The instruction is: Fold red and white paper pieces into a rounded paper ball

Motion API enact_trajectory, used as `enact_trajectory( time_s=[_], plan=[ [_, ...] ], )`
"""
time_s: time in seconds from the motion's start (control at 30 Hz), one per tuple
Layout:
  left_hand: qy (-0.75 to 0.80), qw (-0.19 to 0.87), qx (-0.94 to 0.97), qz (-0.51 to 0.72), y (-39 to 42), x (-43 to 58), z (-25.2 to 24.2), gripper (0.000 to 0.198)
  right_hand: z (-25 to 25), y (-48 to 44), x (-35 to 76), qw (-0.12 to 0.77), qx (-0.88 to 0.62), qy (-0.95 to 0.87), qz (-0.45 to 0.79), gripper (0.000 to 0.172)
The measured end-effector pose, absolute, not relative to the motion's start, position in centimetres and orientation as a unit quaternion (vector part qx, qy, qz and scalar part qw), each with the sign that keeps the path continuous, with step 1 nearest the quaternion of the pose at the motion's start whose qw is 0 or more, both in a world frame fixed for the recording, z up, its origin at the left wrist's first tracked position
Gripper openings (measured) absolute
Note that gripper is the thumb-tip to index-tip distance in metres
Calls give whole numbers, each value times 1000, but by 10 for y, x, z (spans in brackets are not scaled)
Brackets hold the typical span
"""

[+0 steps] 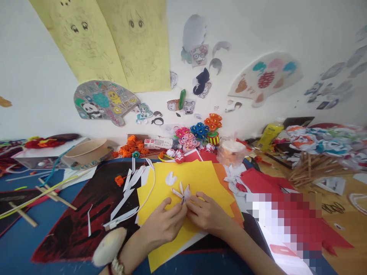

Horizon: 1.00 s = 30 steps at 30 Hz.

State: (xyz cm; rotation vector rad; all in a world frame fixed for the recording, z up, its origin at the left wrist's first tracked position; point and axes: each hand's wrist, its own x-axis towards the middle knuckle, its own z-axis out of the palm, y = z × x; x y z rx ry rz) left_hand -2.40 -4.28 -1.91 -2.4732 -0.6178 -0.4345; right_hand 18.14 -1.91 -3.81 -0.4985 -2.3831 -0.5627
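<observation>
A head-worn camera looks forward and down from the person's own side of the blue tabletop (pixel 17 244). The left forearm (pixel 139 244) and right forearm (pixel 252 248) enter along the bottom edge, closest to the lens. The left hand (pixel 168 221) and right hand (pixel 209 214) sit just below the centre, near, over yellow paper sheets (pixel 160 244). The view is wide: the white wall (pixel 258 23) faces it across the upper half, farther off, and a wooden surface (pixel 354 187) fills the lower right.
</observation>
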Motion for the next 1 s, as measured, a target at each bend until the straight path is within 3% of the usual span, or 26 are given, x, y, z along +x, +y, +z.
enact_trajectory(
  time_s=[0.23, 0.5, 0.73, 1.0],
  plan=[
    [-280, 255, -910, -166, -40, -27, -23, 26, -38, -22, 186, 374, -178, -882, -226, 29],
    [-240, 254, -923, -161, -38, -22, -21, 34, -42, -21, 179, 383, -170, -902, -103, 37],
    [-260, 248, -914, -190, -36, -19, -14, 29, -36, -19, 181, 423, -222, -878, -5, 29],
    [-235, 293, -903, -210, -40, -18, -6, 29, -38, -20, 188, 423, -242, -869, -80, 24]
  ],
)
